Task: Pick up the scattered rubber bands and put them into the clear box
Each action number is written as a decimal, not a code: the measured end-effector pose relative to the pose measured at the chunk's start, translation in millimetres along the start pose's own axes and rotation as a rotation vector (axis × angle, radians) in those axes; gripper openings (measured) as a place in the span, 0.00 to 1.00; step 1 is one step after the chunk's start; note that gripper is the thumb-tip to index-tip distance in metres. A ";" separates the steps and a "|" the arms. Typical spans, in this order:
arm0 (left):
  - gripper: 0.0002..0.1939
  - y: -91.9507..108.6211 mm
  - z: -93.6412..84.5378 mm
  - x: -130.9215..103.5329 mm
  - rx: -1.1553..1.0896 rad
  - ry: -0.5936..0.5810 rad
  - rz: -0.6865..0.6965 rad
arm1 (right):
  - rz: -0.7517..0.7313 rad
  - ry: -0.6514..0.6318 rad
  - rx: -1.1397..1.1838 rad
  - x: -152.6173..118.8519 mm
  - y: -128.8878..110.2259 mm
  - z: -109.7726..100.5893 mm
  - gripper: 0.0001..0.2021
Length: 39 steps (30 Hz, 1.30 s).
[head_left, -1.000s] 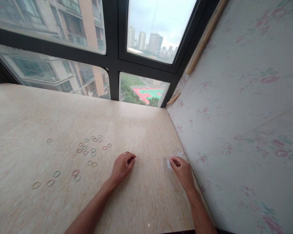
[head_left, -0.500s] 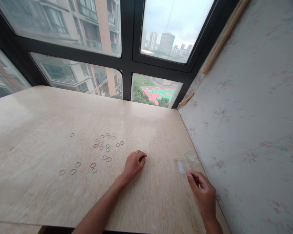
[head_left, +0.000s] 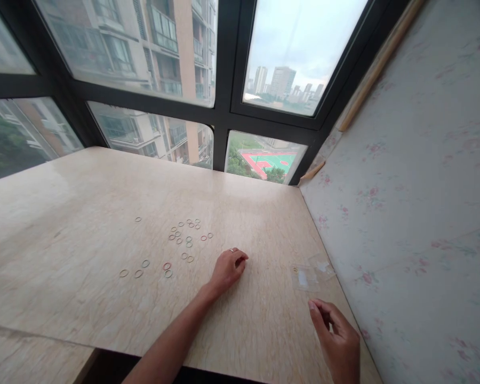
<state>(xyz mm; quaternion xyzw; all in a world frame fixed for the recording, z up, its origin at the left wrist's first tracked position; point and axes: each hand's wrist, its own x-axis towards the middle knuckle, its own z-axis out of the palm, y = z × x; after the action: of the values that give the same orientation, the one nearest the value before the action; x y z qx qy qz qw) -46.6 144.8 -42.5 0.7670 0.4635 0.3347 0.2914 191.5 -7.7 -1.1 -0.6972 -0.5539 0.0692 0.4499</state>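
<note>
My left hand rests on the marbled table top, fingers curled and thumb pressed to the fingertips; a ring sits on one finger. Anything within that pinch is too small or hidden to make out. To its left lie several thin coloured bands, loosely scattered, including a red one. Thumb and forefinger of my right hand are pinched together, just nearer to me than a clear flat plastic box. Its lid looks folded back, and a small yellowish thing shows in one corner.
A wall with floral paper borders the table on the right. Dark window frames rise along the back edge. At the front left the table edge steps, with a dark gap below.
My right hand has drawn back toward me, away from the clear plastic box. The view has shifted, and my left hand remains curled on the table.
</note>
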 end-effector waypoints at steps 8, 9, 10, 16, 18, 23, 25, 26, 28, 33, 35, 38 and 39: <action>0.09 -1.5 -2.9 -1.0 -0.033 -0.007 0.011 | -0.002 -0.066 0.070 -20.2 13.6 19.5 0.13; 0.09 -1.9 -3.6 -1.4 -0.048 -0.006 0.015 | -0.004 -0.089 0.081 -22.0 14.7 22.6 0.13; 0.09 -2.4 -4.3 -1.9 -0.070 -0.002 0.021 | -0.004 -0.111 0.091 -23.2 15.6 25.4 0.13; 0.08 -2.4 -16.1 -6.2 -0.171 0.080 0.081 | 0.041 -0.193 0.113 -20.3 20.6 34.1 0.15; 0.08 -1.0 -27.7 -10.7 -0.137 0.140 0.080 | 0.062 -0.208 0.123 -18.8 23.7 34.8 0.16; 0.09 -3.0 -76.7 -36.1 0.265 0.197 -0.128 | 0.057 -0.227 0.137 -19.0 28.9 36.0 0.17; 0.11 -7.7 -96.4 -47.7 0.432 0.144 -0.228 | 0.047 -0.235 0.138 -19.7 29.5 36.5 0.17; 0.11 -10.4 -104.5 -52.4 0.500 0.120 -0.270 | 0.043 -0.237 0.139 -20.0 29.8 36.7 0.17; 0.11 -15.3 -116.2 -58.5 0.611 0.072 -0.317 | 0.038 -0.245 0.140 -20.4 30.6 37.3 0.17; 0.12 -19.4 -122.9 -57.1 0.760 -0.075 -0.286 | 0.017 -0.244 0.139 -21.2 35.0 39.6 0.16; 0.14 -20.0 -121.7 -54.7 0.806 -0.113 -0.259 | 0.004 -0.236 0.139 -21.6 37.2 40.6 0.16; 0.15 -24.8 -120.7 -53.4 0.863 -0.141 -0.181 | -0.004 -0.232 0.146 -22.6 39.7 41.4 0.15; 0.15 -27.3 -121.0 -53.6 0.873 -0.144 -0.147 | -0.004 -0.231 0.148 -22.9 40.1 41.3 0.15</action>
<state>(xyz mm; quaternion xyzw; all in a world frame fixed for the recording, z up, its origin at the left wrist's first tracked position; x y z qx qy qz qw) -174.0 123.7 -2.9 0.8044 0.5932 0.0321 -0.0049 186.8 -3.2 -62.8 -0.6483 -0.5967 0.1890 0.4335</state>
